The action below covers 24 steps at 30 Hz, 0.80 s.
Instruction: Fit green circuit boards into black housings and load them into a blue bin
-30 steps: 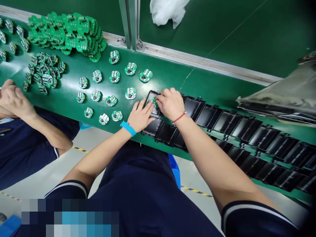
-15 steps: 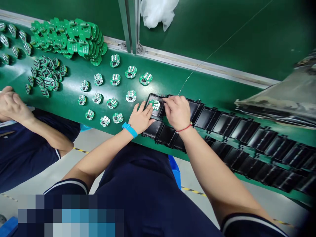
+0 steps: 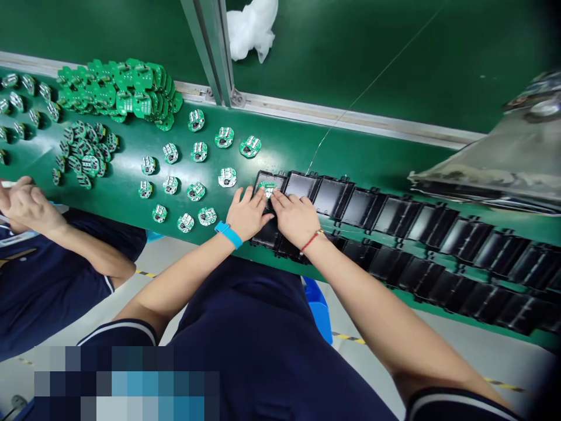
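A green circuit board [image 3: 267,189] lies inside the leftmost black plastic case [image 3: 272,176] of the back row. My left hand [image 3: 246,217], with a blue band at the wrist, rests at the case's left side, fingers stretched out and their tips by the board's left edge. From the right, my right hand [image 3: 298,221], wearing a red string bracelet, reaches over the case with extended fingertips on the board's lower right edge. Both hands are open, and part of the board and case is hidden beneath the fingers. Just left sits a loose round circuit board [image 3: 227,177].
Two rows of black cases [image 3: 363,209] run right along the green bench. Several loose boards [image 3: 196,191] and a stack of green panels [image 3: 118,88] stand left. A metal post [image 3: 210,52] rises behind; a plastic bag [image 3: 491,164] lies right. A co-worker's hand [image 3: 35,204] is at far left.
My right hand has shifted left and down from the case's upper right edge, its bent fingers now stretched over the board. My left hand stays at the case. The view has shifted slightly.
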Available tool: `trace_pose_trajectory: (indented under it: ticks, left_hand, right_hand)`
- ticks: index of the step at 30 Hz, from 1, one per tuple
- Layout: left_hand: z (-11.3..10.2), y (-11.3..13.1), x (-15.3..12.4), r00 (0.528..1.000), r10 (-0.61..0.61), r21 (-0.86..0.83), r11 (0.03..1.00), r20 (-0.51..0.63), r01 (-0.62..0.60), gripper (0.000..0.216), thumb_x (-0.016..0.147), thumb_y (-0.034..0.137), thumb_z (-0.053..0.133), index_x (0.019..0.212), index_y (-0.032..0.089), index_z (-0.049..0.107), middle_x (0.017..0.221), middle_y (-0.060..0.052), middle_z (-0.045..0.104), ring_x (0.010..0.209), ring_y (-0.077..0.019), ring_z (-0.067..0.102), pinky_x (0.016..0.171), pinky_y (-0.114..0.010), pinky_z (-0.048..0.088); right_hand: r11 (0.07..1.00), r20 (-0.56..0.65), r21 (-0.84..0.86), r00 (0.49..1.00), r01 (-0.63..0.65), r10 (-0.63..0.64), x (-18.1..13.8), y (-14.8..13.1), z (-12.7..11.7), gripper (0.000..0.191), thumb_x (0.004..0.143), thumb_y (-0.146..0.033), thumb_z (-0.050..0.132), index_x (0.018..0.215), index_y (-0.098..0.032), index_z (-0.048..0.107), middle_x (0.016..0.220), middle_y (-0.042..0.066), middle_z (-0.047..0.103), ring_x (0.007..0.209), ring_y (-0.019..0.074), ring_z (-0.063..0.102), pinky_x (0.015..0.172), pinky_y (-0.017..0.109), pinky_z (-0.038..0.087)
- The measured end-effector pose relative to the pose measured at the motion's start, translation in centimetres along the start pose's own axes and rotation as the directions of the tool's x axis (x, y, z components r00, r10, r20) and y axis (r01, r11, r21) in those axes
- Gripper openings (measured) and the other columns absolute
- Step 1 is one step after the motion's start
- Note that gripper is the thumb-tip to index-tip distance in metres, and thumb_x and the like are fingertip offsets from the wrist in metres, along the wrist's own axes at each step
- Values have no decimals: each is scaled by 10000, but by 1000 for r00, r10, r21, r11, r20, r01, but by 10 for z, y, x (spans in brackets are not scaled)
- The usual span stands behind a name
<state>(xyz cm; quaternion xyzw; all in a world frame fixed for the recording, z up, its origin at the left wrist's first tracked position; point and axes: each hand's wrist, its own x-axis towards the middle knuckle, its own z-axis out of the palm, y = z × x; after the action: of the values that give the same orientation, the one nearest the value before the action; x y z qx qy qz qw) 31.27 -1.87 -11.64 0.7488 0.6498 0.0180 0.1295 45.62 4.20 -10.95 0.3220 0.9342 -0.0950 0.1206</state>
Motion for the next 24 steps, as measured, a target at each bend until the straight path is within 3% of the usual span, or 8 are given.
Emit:
trace_pose_trajectory:
  ticks: [11,24]
  left_hand:
    - [2,3,0,1000,6,51,999,11,-6,543,893,419,460,1301,64,510,1400,-131,458,1207,-338,406,1052,-516,264]
    - [0,-5,1,999,38,79,996,-6,-37,482,884,400,487,1264,111,551,1378,-113,488,1176,-335,422,1030,-526,279]
  right_hand:
    - [999,55,-36,998,-2,3,9,-2,-9,426,905,-148,320,1250,-68,556,1353,128,509,985,273,516,748,394,332]
    - [998,45,-69,999,3,0,12,-5,-10,404,902,-147,326,1210,-112,586,1327,117,535,979,253,529,759,380,344]
